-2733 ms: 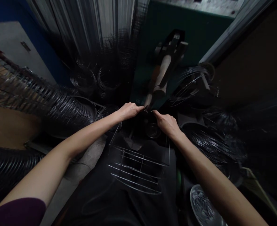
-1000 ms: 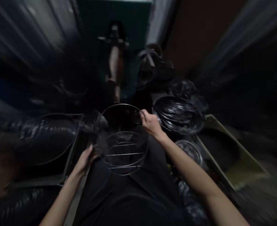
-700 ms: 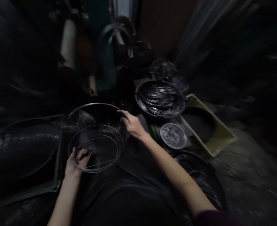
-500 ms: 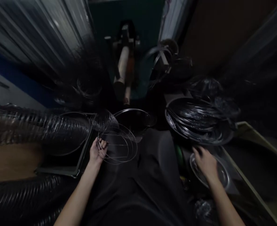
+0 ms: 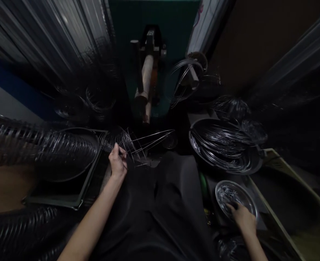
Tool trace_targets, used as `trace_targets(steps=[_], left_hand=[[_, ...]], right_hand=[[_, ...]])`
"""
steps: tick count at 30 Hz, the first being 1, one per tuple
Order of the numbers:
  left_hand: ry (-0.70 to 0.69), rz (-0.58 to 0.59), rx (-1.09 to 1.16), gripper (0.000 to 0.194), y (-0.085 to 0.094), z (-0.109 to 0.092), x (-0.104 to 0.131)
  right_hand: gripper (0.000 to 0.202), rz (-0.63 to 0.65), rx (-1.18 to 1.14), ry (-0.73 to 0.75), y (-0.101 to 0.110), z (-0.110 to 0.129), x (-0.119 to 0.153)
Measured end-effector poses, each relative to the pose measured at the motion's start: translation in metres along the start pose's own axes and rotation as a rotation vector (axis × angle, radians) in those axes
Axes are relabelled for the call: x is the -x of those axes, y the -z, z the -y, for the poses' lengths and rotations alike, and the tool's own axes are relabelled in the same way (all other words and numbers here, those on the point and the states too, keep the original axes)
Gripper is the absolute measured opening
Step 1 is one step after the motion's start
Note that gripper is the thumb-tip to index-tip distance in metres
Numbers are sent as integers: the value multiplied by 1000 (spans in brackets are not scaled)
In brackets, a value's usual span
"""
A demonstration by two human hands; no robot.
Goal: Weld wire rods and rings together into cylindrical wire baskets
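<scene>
My left hand (image 5: 118, 163) is closed on a wire frame (image 5: 154, 135), thin rings joined by straight cross wires. It is tilted nearly edge-on above my lap, in front of the machine. On the right, my right hand (image 5: 244, 217) reaches into a small round metal bowl (image 5: 232, 182) of short straight wire pieces (image 5: 228, 195). Its fingertips are drawn together among the pieces; what they pinch, if anything, is hidden. Just behind that bowl stands a larger basin (image 5: 190, 139) heaped with wire rings (image 5: 221, 139).
Ahead stands a green machine (image 5: 121, 21) with pale, rod-like arms (image 5: 146, 74). Wire rings (image 5: 180, 81) hang on a bar right of it. Rows of finished-looking wire coils (image 5: 75, 146) lie at the left, above a green-edged crate (image 5: 53, 200). A yellowish-edged box (image 5: 274, 217) is at the right.
The wire frame has turned from facing me to nearly edge-on, and my left hand has risen slightly. My right hand has moved down from the bowl's far edge into its wire pieces.
</scene>
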State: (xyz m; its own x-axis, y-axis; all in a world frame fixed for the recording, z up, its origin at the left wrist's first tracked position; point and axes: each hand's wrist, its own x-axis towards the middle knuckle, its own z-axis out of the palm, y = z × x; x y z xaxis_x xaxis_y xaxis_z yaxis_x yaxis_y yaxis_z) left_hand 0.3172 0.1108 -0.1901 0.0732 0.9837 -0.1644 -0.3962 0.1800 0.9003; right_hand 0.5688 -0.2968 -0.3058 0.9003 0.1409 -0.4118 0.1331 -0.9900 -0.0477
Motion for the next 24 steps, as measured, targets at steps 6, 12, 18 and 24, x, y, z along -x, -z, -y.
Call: trace_targets(steps=[6,12,18,24], left_hand=[[-123,-63,-18,44,-3,4,-12],[-203,-31,-15,43,-6,9,-16],[-217,-52,-11,45,-9,9,-15],[-215,-91,-43,45,0,13,-24]], right_hand=[[33,-125,-211,-101,33,7,17],[34,-3,-970,75,68,118,44],[44,248,-1561,326,83,296,83],[37,474,-1891,226,95,374,108]])
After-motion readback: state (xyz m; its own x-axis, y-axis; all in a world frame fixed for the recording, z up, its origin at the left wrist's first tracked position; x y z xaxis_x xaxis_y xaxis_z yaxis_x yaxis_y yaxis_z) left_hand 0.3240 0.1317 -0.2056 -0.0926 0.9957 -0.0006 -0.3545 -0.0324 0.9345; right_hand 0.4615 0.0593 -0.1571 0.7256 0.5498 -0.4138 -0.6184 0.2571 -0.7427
